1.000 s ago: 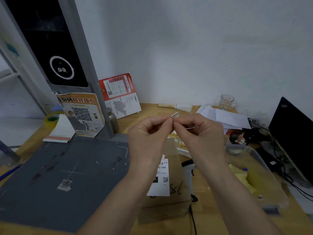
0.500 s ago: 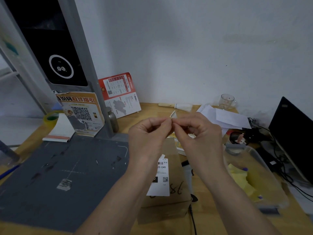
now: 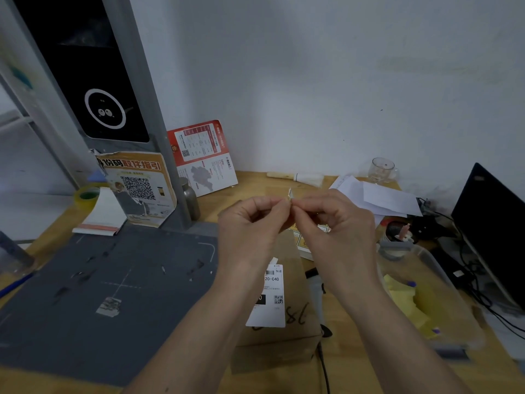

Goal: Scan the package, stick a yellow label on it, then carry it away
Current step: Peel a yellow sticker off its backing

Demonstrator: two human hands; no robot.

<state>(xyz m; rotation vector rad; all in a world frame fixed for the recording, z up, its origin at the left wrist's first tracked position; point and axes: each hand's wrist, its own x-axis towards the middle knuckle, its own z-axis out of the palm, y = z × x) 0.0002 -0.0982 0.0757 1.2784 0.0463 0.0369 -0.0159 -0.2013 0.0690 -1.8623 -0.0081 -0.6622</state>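
Label: small pale label, pinched between both hands up in the air above the box; only a tiny bit sticks up, so its colour is hard to tell.
Left hand: left hand is raised in front of the chest, palm turned toward the right hand, thumb and first finger pressed together on the label, other fingers curled in.
Right hand: right hand is raised to the same height, fingertips touching the left hand's fingertips, thumb and first finger pinching the same label, other fingers curled.
Arms: both forearms reach up from the bottom edge and come together in the middle.
Package: brown cardboard box lies flat on the desk under the hands, not touched by either hand.
Box sticker: white shipping sticker with a barcode is stuck on top of the box.
Left of box: dark grey mat lies on the desk, just beside the box.
Right of box: clear plastic tub with yellow paper inside.
Far back: glass cup near the wall, white papers in front of it.
Far right: black laptop stands open at the desk's edge.
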